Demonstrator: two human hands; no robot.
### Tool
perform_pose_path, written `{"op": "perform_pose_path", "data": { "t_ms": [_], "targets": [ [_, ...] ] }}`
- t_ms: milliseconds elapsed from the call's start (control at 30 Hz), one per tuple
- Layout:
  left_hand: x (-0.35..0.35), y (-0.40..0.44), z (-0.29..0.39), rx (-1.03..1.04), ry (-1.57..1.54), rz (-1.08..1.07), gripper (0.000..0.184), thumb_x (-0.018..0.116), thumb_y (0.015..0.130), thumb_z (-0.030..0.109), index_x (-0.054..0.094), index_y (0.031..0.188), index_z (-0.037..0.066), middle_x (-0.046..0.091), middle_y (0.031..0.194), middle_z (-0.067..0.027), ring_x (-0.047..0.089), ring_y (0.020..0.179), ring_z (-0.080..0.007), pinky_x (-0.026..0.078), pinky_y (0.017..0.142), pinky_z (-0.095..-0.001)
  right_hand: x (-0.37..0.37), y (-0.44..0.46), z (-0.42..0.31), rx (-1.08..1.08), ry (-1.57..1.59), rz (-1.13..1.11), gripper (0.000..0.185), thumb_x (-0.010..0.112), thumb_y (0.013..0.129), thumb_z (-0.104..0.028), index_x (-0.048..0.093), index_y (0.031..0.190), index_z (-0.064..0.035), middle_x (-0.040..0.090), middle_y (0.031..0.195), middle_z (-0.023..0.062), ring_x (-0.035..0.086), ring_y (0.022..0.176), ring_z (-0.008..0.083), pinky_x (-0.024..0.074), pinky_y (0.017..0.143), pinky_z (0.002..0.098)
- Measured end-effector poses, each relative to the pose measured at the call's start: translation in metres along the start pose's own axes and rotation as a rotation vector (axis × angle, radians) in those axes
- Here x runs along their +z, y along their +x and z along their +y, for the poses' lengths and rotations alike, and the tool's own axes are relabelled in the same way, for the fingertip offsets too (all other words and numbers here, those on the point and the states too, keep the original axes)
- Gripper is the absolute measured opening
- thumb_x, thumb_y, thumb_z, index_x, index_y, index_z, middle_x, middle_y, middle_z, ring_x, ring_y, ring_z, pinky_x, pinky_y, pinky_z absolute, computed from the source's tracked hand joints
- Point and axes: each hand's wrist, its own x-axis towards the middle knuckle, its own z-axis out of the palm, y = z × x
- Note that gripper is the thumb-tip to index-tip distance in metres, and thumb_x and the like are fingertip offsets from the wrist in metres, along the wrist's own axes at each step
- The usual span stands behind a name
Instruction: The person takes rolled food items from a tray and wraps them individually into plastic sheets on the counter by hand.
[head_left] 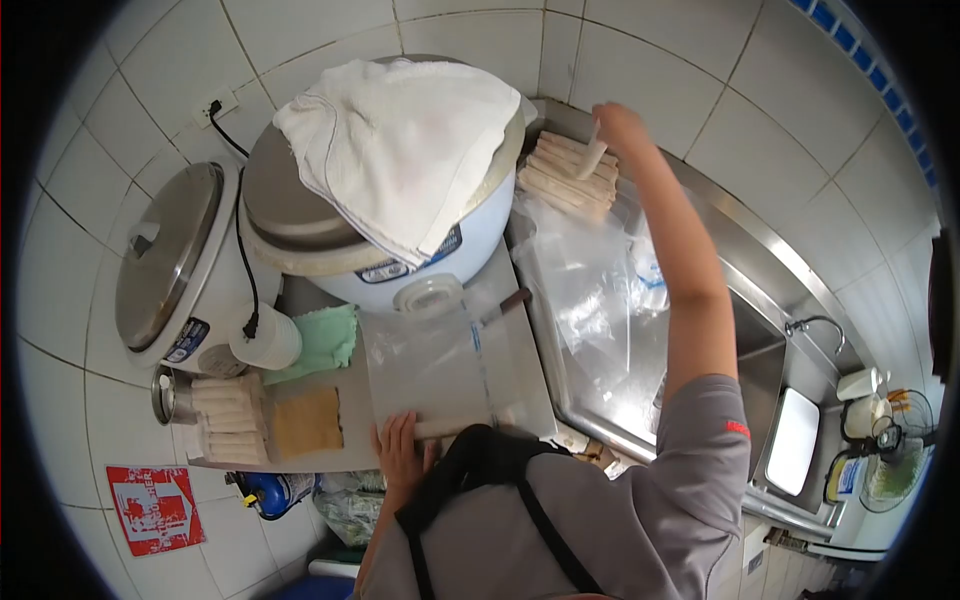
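A: Up at the upper right, the right hand (622,128) has its fingers closed round the top of a pale roll (592,155), tilted over the pile of rolls (560,180)!

B: And the left?

A: Lower centre: the left hand (398,448) is at the table edge by the plastic sheet (415,355). Its fingertips show, but I can't tell whether they pinch anything.

B: How far along?

A: Plenty are shaped: that pile, plus a smaller stack (230,420) at lower left. This one's loose in the hand; laid down or picked up, I can't tell.

B: Anything in the way?

A: Loose clear bags (580,285) crowd just below the pile, and the big cooker (340,290), towel (410,150) on top, bulks up beside it.
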Motion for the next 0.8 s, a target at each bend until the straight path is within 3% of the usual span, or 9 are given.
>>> {"op": "perform_pose_path", "data": {
  "t_ms": [200,300,367,433,500,533,600,633,800],
  "targets": [
    [-0.005,0.002,-0.006,0.046,-0.228,0.108,0.052,0.054,0.083,0.038,0.052,0.120,0.003,0.053,0.119,-0.0141,0.044,0.118,-0.0331,0.018,0.106,-0.0538,-0.108,-0.059,-0.037,-0.289,-0.082,-0.237,0.024,0.067,0.066,-0.007,0.065,0.089,-0.0075,0.066,0.085,0.0138,0.063,0.081,0.0338,0.0499,0.061,0.0407],
    [-0.016,0.034,-0.005,0.077,-0.450,0.246,0.044,0.057,0.082,0.028,0.055,0.115,0.001,0.054,0.116,-0.0175,0.048,0.112,-0.0371,0.027,0.103,-0.0505,-0.162,-0.115,-0.088,-0.219,0.231,-0.390,0.027,0.068,0.062,-0.005,0.059,0.087,-0.0060,0.059,0.076,0.0078,0.058,0.073,0.0224,0.0452,0.064,0.0336],
    [-0.043,0.077,0.013,0.058,-0.662,0.138,0.039,0.065,0.078,0.010,0.055,0.115,0.002,0.055,0.114,-0.0175,0.051,0.108,-0.0363,0.039,0.095,-0.0396,-0.161,-0.143,-0.112,-0.245,0.475,-0.413,0.026,0.068,0.065,-0.006,0.059,0.089,-0.0059,0.059,0.076,0.0054,0.056,0.073,0.0177,0.0441,0.063,0.0313],
    [-0.058,0.118,0.024,0.101,-0.766,0.094,0.042,0.069,0.079,0.014,0.055,0.116,0.001,0.055,0.116,-0.0152,0.052,0.108,-0.0298,0.042,0.091,-0.0367,-0.160,-0.171,-0.132,-0.332,0.705,-0.377,0.026,0.068,0.068,-0.006,0.059,0.092,-0.0063,0.061,0.078,0.0040,0.056,0.074,0.0142,0.0440,0.064,0.0295],
    [-0.047,0.135,0.011,-0.091,-1.251,-0.253,0.045,0.069,0.080,0.016,0.053,0.119,0.001,0.057,0.111,-0.0123,0.054,0.101,-0.0246,0.042,0.090,-0.0338,-0.138,-0.200,-0.160,-0.262,0.935,-0.432,0.024,0.071,0.074,-0.005,0.060,0.095,-0.0063,0.061,0.084,0.0001,0.055,0.075,0.0073,0.0444,0.067,0.0232],
    [-0.044,0.138,0.005,-0.192,-1.486,-0.434,0.047,0.069,0.081,0.017,0.052,0.121,0.001,0.058,0.109,-0.0108,0.055,0.098,-0.0220,0.042,0.090,-0.0323,-0.105,-0.212,-0.166,-0.279,1.018,-0.353,0.026,0.073,0.074,-0.017,0.063,0.096,-0.0088,0.061,0.079,0.0011,0.056,0.071,0.0095,0.0445,0.063,0.0245],
    [-0.050,0.144,-0.022,-0.201,-1.348,-0.857,0.047,0.069,0.082,0.019,0.052,0.122,0.001,0.060,0.105,-0.0071,0.056,0.095,-0.0177,0.043,0.088,-0.0304,-0.066,-0.248,-0.188,-0.173,1.314,-0.408,0.027,0.076,0.073,-0.014,0.063,0.097,-0.0109,0.062,0.079,-0.0008,0.056,0.075,0.0088,0.0448,0.067,0.0252],
    [-0.054,0.144,-0.035,-0.204,-1.262,-1.064,0.046,0.069,0.083,0.020,0.052,0.122,0.001,0.061,0.103,-0.0052,0.056,0.094,-0.0155,0.044,0.087,-0.0295,-0.051,-0.266,-0.196,-0.079,1.216,-0.409,0.027,0.076,0.074,-0.010,0.063,0.097,-0.0096,0.061,0.080,-0.0011,0.056,0.076,0.0091,0.0448,0.070,0.0254],
    [-0.022,0.101,-0.069,-0.141,-0.933,-0.853,0.038,0.067,0.084,0.021,0.057,0.115,0.001,0.063,0.104,-0.0049,0.058,0.095,-0.0148,0.044,0.085,-0.0277,0.044,-0.341,-0.222,-0.019,1.475,-0.505,0.029,0.072,0.074,-0.006,0.062,0.102,-0.0065,0.061,0.095,0.0032,0.056,0.087,0.0137,0.0443,0.078,0.0274]
  ]
}}
